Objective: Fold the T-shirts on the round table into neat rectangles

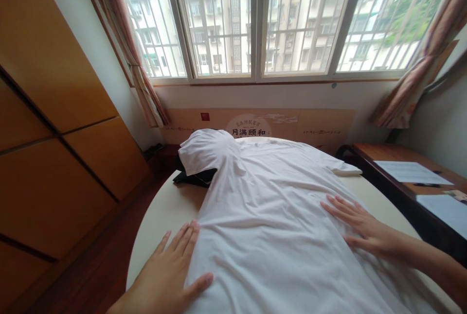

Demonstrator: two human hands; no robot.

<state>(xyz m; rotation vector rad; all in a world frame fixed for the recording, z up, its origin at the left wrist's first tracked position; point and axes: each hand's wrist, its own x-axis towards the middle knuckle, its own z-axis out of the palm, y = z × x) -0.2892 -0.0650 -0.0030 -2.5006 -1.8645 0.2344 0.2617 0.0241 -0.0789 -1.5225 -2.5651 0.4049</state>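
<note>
While the left hand [170,260], thumb wide, touches the edge of a white T-shirt [262,226] at a round table's [151,229] left, the shirt covers the table's middle — the right hand [359,222], fingers spread, on it toward the table's right.

Looks like a home tbh: wood cabinets [54,90] left of the left hand [170,263], curtain [416,80] and barred windows [299,22] beyond the right hand [365,229].

Black item [192,178] partly hidden under white shirt [262,217], itself cropped at bottom.
</note>
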